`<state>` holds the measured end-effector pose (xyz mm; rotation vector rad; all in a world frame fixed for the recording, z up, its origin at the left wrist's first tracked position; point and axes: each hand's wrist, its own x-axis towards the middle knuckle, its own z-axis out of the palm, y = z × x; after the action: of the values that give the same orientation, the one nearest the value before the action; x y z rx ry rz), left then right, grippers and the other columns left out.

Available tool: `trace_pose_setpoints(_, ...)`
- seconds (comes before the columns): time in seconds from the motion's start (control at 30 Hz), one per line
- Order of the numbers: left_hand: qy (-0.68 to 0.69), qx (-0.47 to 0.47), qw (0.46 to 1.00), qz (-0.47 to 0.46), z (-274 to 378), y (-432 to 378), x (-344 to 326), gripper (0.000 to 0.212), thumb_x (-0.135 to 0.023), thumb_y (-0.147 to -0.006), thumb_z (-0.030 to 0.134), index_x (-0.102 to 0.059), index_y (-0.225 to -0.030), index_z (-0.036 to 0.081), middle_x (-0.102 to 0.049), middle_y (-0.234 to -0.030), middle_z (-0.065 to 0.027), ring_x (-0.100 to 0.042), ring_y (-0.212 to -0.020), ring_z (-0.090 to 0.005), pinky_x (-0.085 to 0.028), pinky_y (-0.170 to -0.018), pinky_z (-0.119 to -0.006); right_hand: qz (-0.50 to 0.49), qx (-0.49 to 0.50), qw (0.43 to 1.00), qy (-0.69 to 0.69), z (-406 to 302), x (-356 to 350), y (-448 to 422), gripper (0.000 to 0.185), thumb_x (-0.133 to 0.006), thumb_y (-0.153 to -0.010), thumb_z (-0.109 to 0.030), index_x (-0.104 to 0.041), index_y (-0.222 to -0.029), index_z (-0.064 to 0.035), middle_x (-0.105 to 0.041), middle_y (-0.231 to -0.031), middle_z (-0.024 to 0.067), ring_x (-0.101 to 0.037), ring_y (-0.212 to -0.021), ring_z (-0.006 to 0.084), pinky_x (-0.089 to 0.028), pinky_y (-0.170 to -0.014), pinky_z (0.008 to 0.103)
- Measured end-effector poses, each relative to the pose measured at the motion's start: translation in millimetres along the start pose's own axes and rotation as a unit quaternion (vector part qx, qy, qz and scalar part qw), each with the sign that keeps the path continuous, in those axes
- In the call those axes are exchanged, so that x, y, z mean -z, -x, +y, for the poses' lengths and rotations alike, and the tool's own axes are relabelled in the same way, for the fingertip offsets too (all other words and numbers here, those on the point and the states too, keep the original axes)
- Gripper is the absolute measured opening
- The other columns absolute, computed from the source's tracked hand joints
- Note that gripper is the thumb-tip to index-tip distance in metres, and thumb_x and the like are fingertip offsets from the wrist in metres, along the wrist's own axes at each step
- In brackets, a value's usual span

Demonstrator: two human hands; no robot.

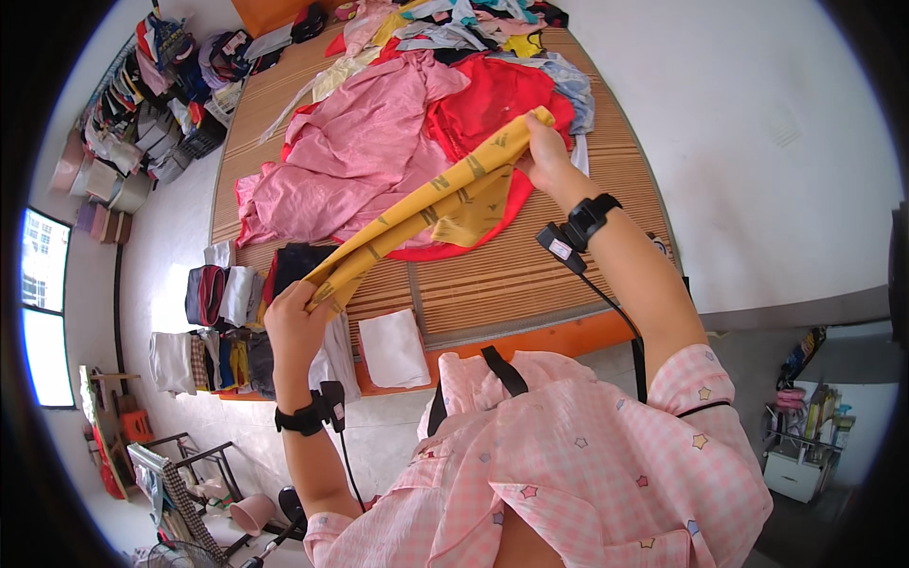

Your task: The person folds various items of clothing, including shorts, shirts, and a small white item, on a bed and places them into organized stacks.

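A yellow printed cloth garment (440, 186) is stretched at a slant between my two hands, with a loose flap hanging under its upper part. My left hand (295, 319) grips its lower end, near folded dark clothes (302, 261). My right hand (545, 150) holds the upper end in front of a red garment (497, 99). Behind the yellow cloth, a large pink garment (362, 142) with red edging lies spread on the bamboo mat (483, 291). Below the cloth, a folded white cloth (394, 348) rests at the mat's near edge.
Folded clothes stand in rows (220, 355) at the bed's near left. A heap of mixed clothes (454, 28) covers the far end. Hanging clothes and pink and white tubs (128, 192) are at the left wall. A fan (184, 554) and a folding frame (206, 458) stand lower left.
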<state>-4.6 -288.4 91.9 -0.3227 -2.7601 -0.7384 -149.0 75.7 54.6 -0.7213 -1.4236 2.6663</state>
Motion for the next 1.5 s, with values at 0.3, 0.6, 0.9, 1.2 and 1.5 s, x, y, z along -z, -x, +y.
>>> trace_pose_setpoints(0.3,-0.090,-0.059,0.989,-0.099,43,35,44,0.036,-0.075,-0.066,0.014,-0.043,-0.054,0.003,-0.046,-0.056,-0.0118,-0.048,-0.054,-0.0319,-0.038,-0.051,-0.041,-0.176,0.001,0.984,-0.021,28,2,-1,0.033,-0.044,-0.096,-0.029,-0.050,-0.116,-0.0042,-0.059,-0.114,0.0086,-0.056,-0.106,0.0216,-0.043,-0.093,0.0388)
trace_pose_setpoints(0.6,0.048,-0.059,0.876,-0.476,78,136,-200,0.016,-0.055,-0.073,0.007,-0.059,-0.088,0.007,-0.058,-0.080,-0.0108,-0.063,-0.070,-0.0283,-0.051,-0.058,-0.039,0.066,-0.174,0.983,-0.002,147,279,-2,0.035,-0.051,-0.092,-0.015,-0.047,-0.125,-0.0068,-0.055,-0.116,0.0086,-0.057,-0.100,0.0212,-0.048,-0.084,0.0377)
trace_pose_setpoints(0.9,0.042,-0.125,0.798,-0.588,107,203,-331,0.027,-0.058,-0.071,0.004,-0.054,-0.098,0.006,-0.056,-0.085,-0.0076,-0.058,-0.079,-0.0232,-0.051,-0.064,-0.034,0.092,0.169,0.758,0.624,250,370,40,0.027,-0.055,-0.085,-0.010,-0.052,-0.111,-0.0021,-0.056,-0.104,0.0184,-0.057,-0.092,0.0324,-0.046,-0.078,0.0401)
trace_pose_setpoints(1.2,0.004,-0.243,0.783,-0.573,133,191,-326,0.025,-0.061,-0.071,0.012,-0.051,-0.094,0.009,-0.051,-0.084,-0.0040,-0.053,-0.078,-0.0162,-0.046,-0.054,-0.026,-0.130,0.215,0.609,0.752,304,351,12,0.043,-0.051,-0.089,-0.033,-0.045,-0.132,-0.0287,-0.034,-0.144,0.0009,-0.026,-0.135,0.0266,-0.015,-0.108,0.0557)
trace_pose_setpoints(1.5,-0.113,-0.421,0.607,-0.664,162,129,-307,0.007,-0.061,-0.067,0.016,-0.063,-0.071,0.010,-0.053,-0.067,0.0011,-0.049,-0.077,-0.0170,-0.038,-0.055,-0.029,-0.259,0.196,0.596,0.734,280,387,17,0.053,-0.059,-0.083,-0.040,-0.042,-0.133,-0.0360,-0.032,-0.145,-0.0058,-0.026,-0.135,0.0209,-0.014,-0.112,0.0507)
